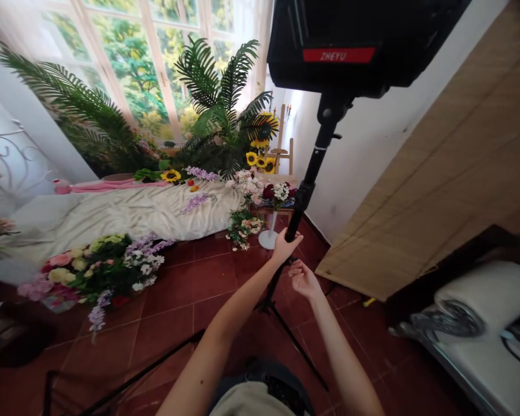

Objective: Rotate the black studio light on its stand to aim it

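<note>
Beige shirt front (247, 401) lies at bottom, between both arms. L hand (286, 247) closes firmly around black pole of light stand (307, 193), probably to steady it. R hand (303, 280) is just below grip, half open, near pole but apparently not holding it. Under grip, tripod legs (281, 329) spread on red tiles (190, 286), likely to carry heavy softbox (338, 46) high above grip. Left of grip is flower bunch (91, 271); farther are white cloth (130, 214), sunflowers (260, 162), palm fronds (216, 86).
</note>
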Available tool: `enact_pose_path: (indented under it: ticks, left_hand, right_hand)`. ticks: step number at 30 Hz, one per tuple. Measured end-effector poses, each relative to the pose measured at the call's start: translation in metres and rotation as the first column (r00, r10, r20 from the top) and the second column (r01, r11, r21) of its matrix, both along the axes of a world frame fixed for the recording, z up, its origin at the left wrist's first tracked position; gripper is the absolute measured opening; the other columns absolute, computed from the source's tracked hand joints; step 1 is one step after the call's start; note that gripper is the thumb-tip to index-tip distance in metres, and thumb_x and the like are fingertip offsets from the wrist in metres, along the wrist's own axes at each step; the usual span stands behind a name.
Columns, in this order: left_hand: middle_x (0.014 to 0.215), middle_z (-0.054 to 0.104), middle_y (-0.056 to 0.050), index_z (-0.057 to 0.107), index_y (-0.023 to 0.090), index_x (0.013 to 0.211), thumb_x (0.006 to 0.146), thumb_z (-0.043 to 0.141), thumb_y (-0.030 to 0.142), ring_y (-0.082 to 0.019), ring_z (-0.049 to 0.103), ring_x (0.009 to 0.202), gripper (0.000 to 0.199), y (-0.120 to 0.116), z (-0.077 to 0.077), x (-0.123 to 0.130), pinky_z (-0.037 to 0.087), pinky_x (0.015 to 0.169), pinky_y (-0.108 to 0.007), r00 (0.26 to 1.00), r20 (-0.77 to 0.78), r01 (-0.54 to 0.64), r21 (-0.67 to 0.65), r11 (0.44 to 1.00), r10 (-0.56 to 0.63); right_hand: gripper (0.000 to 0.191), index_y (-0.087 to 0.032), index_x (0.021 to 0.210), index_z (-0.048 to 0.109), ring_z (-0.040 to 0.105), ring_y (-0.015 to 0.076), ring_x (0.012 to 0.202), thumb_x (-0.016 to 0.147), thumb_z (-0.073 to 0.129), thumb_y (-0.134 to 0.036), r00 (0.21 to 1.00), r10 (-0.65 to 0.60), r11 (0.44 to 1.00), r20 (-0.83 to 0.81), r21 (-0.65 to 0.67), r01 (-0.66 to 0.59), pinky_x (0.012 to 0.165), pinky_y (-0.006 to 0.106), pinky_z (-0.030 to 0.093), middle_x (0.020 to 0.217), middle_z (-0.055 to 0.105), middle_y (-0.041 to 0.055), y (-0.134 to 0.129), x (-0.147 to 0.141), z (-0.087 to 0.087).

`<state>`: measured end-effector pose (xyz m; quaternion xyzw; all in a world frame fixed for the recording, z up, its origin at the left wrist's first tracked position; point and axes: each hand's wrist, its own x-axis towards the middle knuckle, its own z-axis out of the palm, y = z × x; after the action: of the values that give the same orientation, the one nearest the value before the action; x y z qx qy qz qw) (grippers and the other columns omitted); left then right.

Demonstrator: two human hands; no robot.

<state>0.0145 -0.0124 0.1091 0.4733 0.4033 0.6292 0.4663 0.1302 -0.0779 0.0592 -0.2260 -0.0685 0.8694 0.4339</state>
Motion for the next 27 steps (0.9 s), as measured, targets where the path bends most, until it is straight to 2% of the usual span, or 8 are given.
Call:
enact_pose_path:
  ticks: [4,9,12,14,18,23,25,27]
  left_hand:
    - [0.047,0.051,0.002,0.055,0.013,0.062,0.062,0.070,0.044,-0.008,0.046,0.043,0.035,0.015,-0.011,0.010,0.038,0.048,-0.022,0.995,-0.100,-0.022,-0.120,0.993,0.010]
    - [0.043,0.042,0.005,0.047,0.015,0.050,0.062,0.066,0.038,-0.005,0.037,0.041,0.032,0.023,-0.026,0.014,0.028,0.042,-0.019,0.965,-0.232,-0.159,-0.140,0.977,0.124]
    - [0.045,0.039,0.005,0.043,0.016,0.048,0.063,0.063,0.031,-0.005,0.035,0.044,0.029,0.025,-0.028,0.018,0.025,0.043,-0.019,0.928,-0.281,-0.280,-0.090,0.956,0.245]
    - [0.045,0.038,0.005,0.043,0.016,0.047,0.063,0.062,0.029,-0.005,0.034,0.044,0.028,0.026,-0.029,0.020,0.025,0.043,-0.019,0.916,-0.290,-0.309,-0.069,0.949,0.277]
    - [0.046,0.038,0.005,0.044,0.015,0.047,0.062,0.063,0.028,-0.006,0.035,0.045,0.027,0.026,-0.031,0.020,0.026,0.044,-0.020,0.915,-0.283,-0.312,-0.052,0.949,0.286]
    - [0.046,0.036,0.004,0.042,0.016,0.046,0.062,0.063,0.027,-0.006,0.034,0.045,0.028,0.028,-0.034,0.021,0.026,0.044,-0.020,0.903,-0.305,-0.332,-0.048,0.942,0.303]
    - [0.046,0.036,0.004,0.042,0.016,0.046,0.062,0.062,0.027,-0.006,0.033,0.045,0.029,0.029,-0.034,0.021,0.026,0.044,-0.020,0.906,-0.303,-0.324,-0.049,0.945,0.296]
    - [0.046,0.036,0.004,0.042,0.016,0.046,0.062,0.062,0.028,-0.006,0.033,0.045,0.029,0.029,-0.034,0.022,0.026,0.044,-0.020,0.909,-0.299,-0.318,-0.044,0.947,0.291]
  right_hand:
    - [0.011,-0.018,0.075,0.056,0.050,0.0021,0.052,0.084,0.053,-0.013,0.980,0.054,0.992,-0.190,-0.099,-0.074,0.044,0.006,0.041,0.059,0.056,-0.0069,0.014,0.005,-0.004]
    - [0.009,-0.018,0.080,0.054,0.053,0.0031,0.053,0.084,0.051,-0.010,0.910,0.084,0.940,-0.406,-0.270,-0.207,0.041,0.007,0.045,0.065,0.061,-0.0049,0.029,0.017,-0.007]
    - [0.007,-0.018,0.081,0.056,0.054,0.0035,0.052,0.083,0.052,-0.012,0.962,0.147,0.964,-0.231,-0.185,-0.192,0.040,0.008,0.046,0.066,0.063,-0.0038,0.034,0.015,-0.005]
    - [0.004,-0.017,0.079,0.057,0.054,0.0043,0.049,0.081,0.055,-0.016,0.985,0.145,0.989,0.093,-0.005,-0.145,0.039,0.010,0.045,0.064,0.064,-0.0026,0.033,0.010,-0.004]
    - [0.016,-0.017,0.077,0.061,0.060,0.0096,0.057,0.079,0.057,-0.033,0.619,-0.306,0.836,0.723,0.515,-0.188,0.048,0.017,0.049,0.071,0.067,0.0017,0.021,0.011,-0.004]
    - [0.021,-0.024,0.099,0.064,0.057,0.0212,0.099,0.080,0.056,-0.027,0.076,-0.737,0.570,0.672,0.678,-0.465,0.073,0.028,0.049,0.104,0.065,0.0084,0.013,0.033,-0.001]
    - [0.023,-0.024,0.096,0.065,0.059,0.0237,0.095,0.085,0.048,-0.034,-0.046,-0.755,0.580,0.654,0.633,-0.514,0.075,0.033,0.047,0.099,0.066,0.0088,0.015,0.037,-0.004]
    - [0.037,-0.021,0.083,0.066,0.062,0.0239,0.082,0.089,0.038,-0.045,-0.030,-0.676,0.653,0.736,0.581,-0.486,0.072,0.033,0.046,0.083,0.068,0.0081,0.019,0.036,-0.008]
